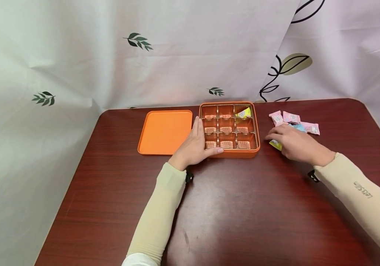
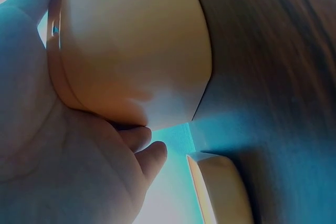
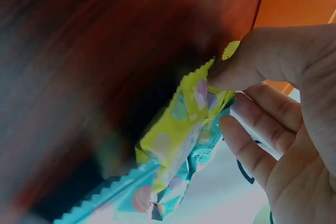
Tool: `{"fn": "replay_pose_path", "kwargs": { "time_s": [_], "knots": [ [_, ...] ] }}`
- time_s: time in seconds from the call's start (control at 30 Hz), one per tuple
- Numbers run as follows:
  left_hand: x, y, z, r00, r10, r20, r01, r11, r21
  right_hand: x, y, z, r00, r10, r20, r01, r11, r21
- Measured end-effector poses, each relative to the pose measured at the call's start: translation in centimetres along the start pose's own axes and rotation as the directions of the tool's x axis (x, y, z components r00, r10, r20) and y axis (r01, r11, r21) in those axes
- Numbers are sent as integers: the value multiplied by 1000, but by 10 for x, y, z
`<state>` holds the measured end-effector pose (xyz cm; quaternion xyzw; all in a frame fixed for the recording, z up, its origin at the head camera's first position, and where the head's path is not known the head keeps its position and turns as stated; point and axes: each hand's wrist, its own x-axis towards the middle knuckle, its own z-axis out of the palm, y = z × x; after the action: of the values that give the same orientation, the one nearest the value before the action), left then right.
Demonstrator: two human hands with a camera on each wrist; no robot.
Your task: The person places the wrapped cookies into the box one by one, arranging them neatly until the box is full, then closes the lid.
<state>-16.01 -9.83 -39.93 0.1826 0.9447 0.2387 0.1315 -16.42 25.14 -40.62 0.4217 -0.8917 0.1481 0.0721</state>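
An orange box with a copper-coloured divided insert sits at the back of the table. One yellow-wrapped candy lies in its back right compartment. My left hand rests on the box's front left corner, fingers straight along the left side and thumb over the front rim. In the left wrist view the palm lies against the box wall. Right of the box, my right hand pinches another yellow-wrapped candy, its thumb across the wrapper. Blue-wrapped candy lies against it.
An orange lid lies to the left of the box. Several pink-wrapped candies are scattered behind my right hand. A patterned white curtain hangs along the back edge of the dark red wooden table.
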Motion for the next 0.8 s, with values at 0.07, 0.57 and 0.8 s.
{"fn": "replay_pose_path", "kwargs": {
  "time_s": [0.07, 0.57, 0.8],
  "knots": [
    [0, 0, 0, 1000, -1, 0, 1, 1000, -7, -2, 1, 2, 1000, 1, 9, -1, 1000, -4],
    [0, 1, 0, 1000, -7, 8, 7, 1000, -7, 0, 1, 7, 999, -32, -31, 31, 999, -45],
    [0, 1, -1, 1000, -8, 13, 8, 1000, -9, -1, 2, 8, 999, -29, -35, 27, 998, -59]
  ]
}}
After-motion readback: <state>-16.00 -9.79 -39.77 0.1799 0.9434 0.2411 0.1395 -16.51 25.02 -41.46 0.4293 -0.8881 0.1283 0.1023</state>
